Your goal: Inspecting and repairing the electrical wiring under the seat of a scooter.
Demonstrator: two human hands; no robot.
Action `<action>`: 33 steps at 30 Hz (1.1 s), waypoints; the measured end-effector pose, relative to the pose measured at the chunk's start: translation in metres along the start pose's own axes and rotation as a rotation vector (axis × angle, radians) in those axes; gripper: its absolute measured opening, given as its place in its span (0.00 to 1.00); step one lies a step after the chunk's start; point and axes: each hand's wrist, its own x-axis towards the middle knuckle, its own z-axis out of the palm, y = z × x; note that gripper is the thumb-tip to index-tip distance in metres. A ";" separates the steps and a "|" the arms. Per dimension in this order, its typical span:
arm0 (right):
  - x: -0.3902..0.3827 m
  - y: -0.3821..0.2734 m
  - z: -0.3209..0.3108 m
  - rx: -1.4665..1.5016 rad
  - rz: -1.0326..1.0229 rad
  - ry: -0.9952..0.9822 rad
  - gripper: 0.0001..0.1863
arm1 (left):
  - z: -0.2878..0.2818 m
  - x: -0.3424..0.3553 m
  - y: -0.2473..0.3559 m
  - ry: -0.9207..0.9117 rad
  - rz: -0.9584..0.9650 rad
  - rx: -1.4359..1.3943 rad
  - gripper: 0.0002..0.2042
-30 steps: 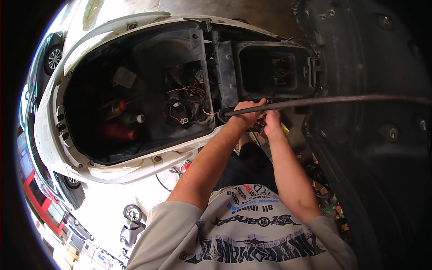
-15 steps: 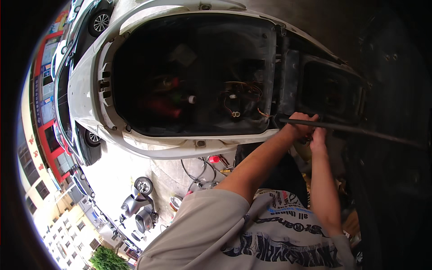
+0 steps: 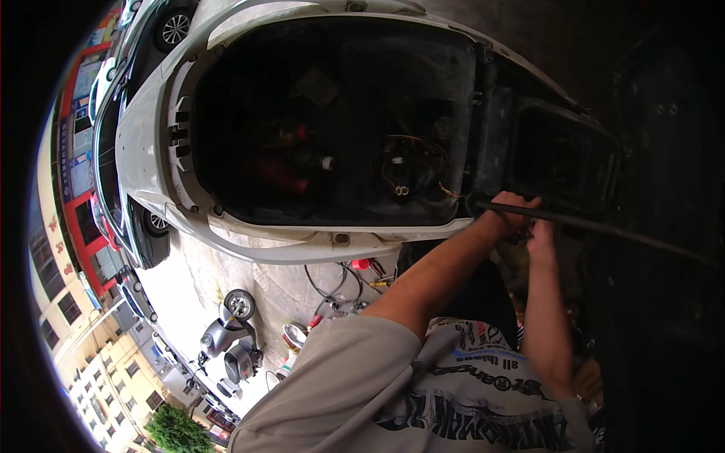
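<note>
My left hand is at the near side edge of a white scooter body, by the join between its large black storage bin and a smaller dark recess. Its fingers are curled closed. Just right of it and slightly nearer, my right hand is closed too, its fingertips close to the left hand. Whatever they grip is hidden by the fingers and shadow. A long dark rod crosses in front of the left hand and slants off to the right.
Inside the bin lie loose wires with a white connector, and a bottle with a white cap. Cables and a red cup-like item are on the ground. A grey scooter and parked cars stand at left.
The view has shifted slightly, so the scooter body appears a little further right. Both hands stay together at the same edge, still closed.
</note>
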 end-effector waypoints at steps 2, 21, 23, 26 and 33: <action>0.000 -0.006 0.001 0.039 0.061 -0.005 0.20 | 0.004 0.000 0.000 0.062 -0.016 0.008 0.27; -0.027 -0.005 0.023 -0.087 -0.100 0.212 0.12 | 0.004 0.001 0.001 0.023 -0.063 0.087 0.23; -0.016 0.005 0.018 -0.071 -0.178 0.301 0.13 | 0.008 0.007 0.002 0.009 -0.060 0.100 0.20; -0.014 0.012 0.018 -0.016 -0.130 0.281 0.13 | 0.012 0.006 -0.001 0.037 -0.059 0.115 0.13; -0.020 0.004 0.018 -0.009 -0.096 0.188 0.13 | 0.009 0.003 0.001 0.096 -0.071 0.082 0.07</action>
